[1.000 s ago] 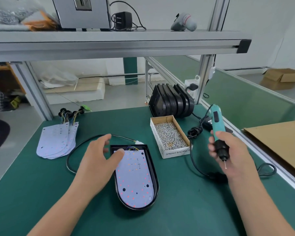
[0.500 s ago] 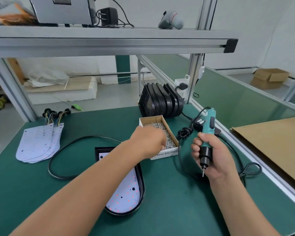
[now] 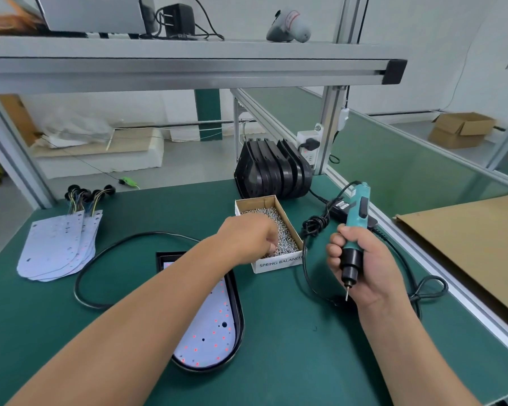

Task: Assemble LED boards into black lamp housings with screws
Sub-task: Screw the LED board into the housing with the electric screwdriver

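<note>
Fingers [image 3: 272, 247] of left hand [image 3: 248, 238] are curling down into the screws [image 3: 280, 232] in the cardboard box [image 3: 276, 264]. A second ago that hand was resting on the LED board [image 3: 211, 332]. Reading: board is sitting in the black lamp housing [image 3: 241, 315] on the desk [image 3: 291, 347], so fastening is starting. Right hand [image 3: 364, 268] is still gripping the electric screwdriver [image 3: 355, 212], bit pointing down, clear of the desk.

Hidden: fingertips are buried in screws, so can't tell if one is pinched. Left forearm is covering the housing's upper half and the board wiring.
</note>
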